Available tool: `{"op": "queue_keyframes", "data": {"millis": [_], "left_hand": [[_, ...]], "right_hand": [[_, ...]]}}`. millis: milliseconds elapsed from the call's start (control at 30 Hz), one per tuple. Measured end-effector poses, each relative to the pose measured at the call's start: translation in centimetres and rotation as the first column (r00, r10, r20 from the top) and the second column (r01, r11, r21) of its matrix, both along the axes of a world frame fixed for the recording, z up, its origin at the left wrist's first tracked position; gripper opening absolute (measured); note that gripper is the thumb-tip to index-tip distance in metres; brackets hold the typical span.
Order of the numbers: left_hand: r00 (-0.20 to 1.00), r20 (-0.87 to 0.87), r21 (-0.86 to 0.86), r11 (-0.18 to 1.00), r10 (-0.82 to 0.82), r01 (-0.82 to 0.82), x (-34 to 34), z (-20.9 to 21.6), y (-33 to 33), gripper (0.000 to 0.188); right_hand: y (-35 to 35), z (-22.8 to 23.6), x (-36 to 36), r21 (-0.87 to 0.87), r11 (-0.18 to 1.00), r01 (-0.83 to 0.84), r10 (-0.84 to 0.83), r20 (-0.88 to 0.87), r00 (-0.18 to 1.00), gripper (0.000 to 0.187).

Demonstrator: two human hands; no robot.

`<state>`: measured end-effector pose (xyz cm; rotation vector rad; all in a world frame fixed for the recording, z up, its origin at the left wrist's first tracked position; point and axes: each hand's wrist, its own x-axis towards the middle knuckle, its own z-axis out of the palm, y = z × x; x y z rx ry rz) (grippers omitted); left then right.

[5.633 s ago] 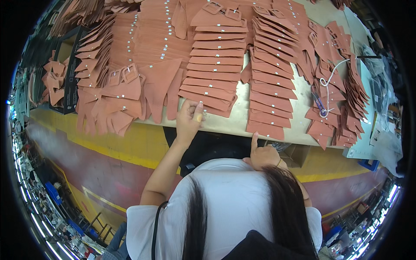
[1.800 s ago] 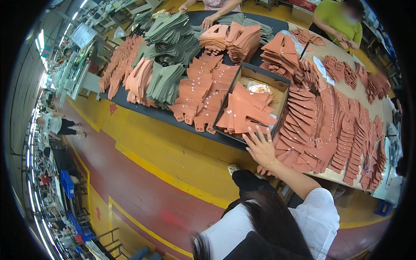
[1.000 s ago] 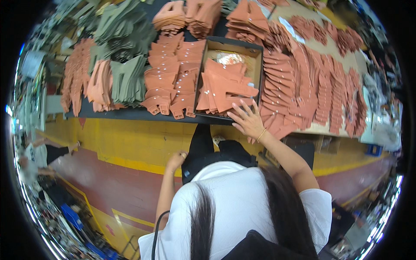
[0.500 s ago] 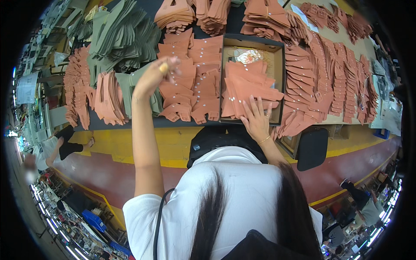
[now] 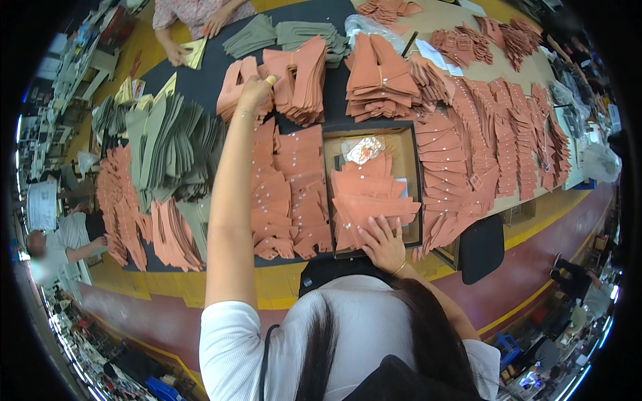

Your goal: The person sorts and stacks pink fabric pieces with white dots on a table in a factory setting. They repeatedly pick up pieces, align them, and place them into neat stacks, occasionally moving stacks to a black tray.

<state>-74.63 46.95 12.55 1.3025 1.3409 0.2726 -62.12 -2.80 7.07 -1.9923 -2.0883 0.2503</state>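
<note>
My left arm stretches far forward, and my left hand (image 5: 255, 92) is closed on the stack of terracotta cut pieces (image 5: 231, 83) at the back; its fingertips are mostly hidden. A yellow cover sits on one digit. My right hand (image 5: 384, 244) lies flat with fingers spread on loose terracotta pieces (image 5: 364, 200) inside a shallow dark-rimmed box (image 5: 418, 174). Crumpled clear plastic (image 5: 363, 150) lies at the box's far end. Overlapping rows of terracotta pieces with small white marks (image 5: 304, 174) lie left of the box.
Grey-green stacks (image 5: 164, 147) stand at the left. More terracotta rows (image 5: 445, 160) fill the right side, and bundled stacks (image 5: 381, 73) lie behind the box. Across the table another person's hands (image 5: 177, 55) hold a yellow item. A black stool (image 5: 483, 248) stands below the table edge.
My left hand has gone from above the near rows to the back stack, closing there. My view has shifted, bringing the far side and another person in. My right hand still rests in the box.
</note>
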Motion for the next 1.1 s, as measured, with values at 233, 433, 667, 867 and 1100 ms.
{"op": "queue_keyframes", "data": {"millis": [233,433,667,867,1100], "left_hand": [[0.963,-0.206,0.225,0.966,0.174,-0.127,5.4,-7.2,2.4,0.067],[0.946,-0.14,0.562,0.81,0.294,-0.169,5.5,-7.1,-1.1,0.054],[0.932,0.259,0.672,0.645,0.255,-0.363,5.3,-3.8,-7.8,0.061],[0.925,0.319,0.692,0.617,0.204,-0.375,5.3,-2.9,-9.9,0.063],[0.917,0.393,0.727,0.588,0.067,-0.354,4.2,-2.5,-11.8,0.08]], "right_hand": [[0.1,-0.2,-0.1,0.017,0.999,0.035,-0.036,0.041,0.999,0.048],[0.2,-0.3,0.0,0.039,0.999,0.024,-0.024,-0.007,1.0,0.049],[0.3,-0.4,0.0,0.055,0.998,0.012,-0.011,-0.006,1.0,0.048],[-0.1,-0.4,0.0,-0.008,1.0,0.022,-0.022,-0.009,1.0,0.05],[0.1,-0.1,-0.1,0.069,0.997,0.035,-0.036,0.005,0.999,0.052]]}}
